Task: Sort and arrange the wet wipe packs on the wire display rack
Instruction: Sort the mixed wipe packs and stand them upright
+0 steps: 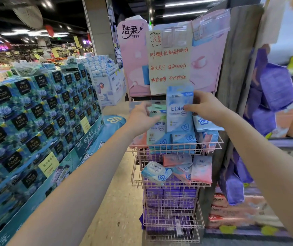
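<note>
A pink wire display rack (pixel 174 148) stands ahead with several tiers of baskets. My right hand (pixel 203 108) grips a light blue wet wipe pack (pixel 178 110), upright, above the top basket. My left hand (pixel 142 118) holds a green-topped wet wipe pack (pixel 155 128) upright just left of the blue one. More blue packs (pixel 183 139) stand in the top basket. On the tier below lie a blue pack (pixel 156 172) and pink packs (pixel 201 169), tilted. Purple packs (pixel 170 194) fill the lower baskets.
A stack of dark blue tissue boxes (pixel 35 112) rises at the left. A handwritten paper sign (pixel 168 63) hangs on the pink backboard above the rack. Purple packs (pixel 275 87) hang at the right beside a grey post (pixel 237 68). Tiled floor (pixel 120 201) lies between.
</note>
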`<action>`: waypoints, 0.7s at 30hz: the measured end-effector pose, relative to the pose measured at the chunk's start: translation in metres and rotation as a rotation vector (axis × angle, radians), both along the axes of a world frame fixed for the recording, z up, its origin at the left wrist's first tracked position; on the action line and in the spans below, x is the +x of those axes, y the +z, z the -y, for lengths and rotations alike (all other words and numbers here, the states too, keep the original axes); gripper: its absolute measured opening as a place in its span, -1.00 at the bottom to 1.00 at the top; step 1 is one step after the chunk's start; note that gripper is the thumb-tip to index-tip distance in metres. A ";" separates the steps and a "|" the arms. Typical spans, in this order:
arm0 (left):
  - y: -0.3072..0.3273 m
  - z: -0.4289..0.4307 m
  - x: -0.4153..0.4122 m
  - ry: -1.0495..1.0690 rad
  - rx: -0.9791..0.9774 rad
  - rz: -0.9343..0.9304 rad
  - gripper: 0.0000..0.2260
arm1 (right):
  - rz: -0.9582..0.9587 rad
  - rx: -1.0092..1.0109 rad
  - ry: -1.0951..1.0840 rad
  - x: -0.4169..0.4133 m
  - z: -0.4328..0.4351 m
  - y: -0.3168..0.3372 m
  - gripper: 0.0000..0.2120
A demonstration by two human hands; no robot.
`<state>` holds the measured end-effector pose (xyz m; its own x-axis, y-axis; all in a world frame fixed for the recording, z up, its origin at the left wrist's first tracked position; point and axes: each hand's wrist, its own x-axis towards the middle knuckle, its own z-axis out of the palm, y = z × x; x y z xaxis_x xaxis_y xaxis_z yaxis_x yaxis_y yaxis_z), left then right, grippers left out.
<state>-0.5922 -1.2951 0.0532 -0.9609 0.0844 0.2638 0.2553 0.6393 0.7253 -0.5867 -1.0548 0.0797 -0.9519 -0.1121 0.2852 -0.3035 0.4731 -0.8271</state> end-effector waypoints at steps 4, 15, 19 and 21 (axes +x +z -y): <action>-0.006 0.008 -0.008 0.078 -0.435 -0.058 -0.49 | 0.043 0.200 -0.077 -0.006 -0.005 -0.015 -0.59; -0.005 0.009 -0.009 0.019 -0.548 -0.054 -0.62 | -0.037 0.568 -0.292 -0.010 -0.008 -0.020 -0.69; -0.005 0.005 -0.006 -0.011 -0.523 0.026 -0.63 | -0.067 0.554 -0.261 -0.009 -0.009 -0.021 -0.70; -0.007 0.003 -0.006 -0.015 -0.516 0.034 -0.60 | -0.090 0.543 -0.237 -0.008 -0.008 -0.022 -0.71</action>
<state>-0.5980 -1.2982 0.0462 -0.9658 0.2093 0.1529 0.2491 0.9123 0.3249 -0.5943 -1.0467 0.0576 -0.9436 -0.0514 0.3270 -0.1951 0.8845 -0.4238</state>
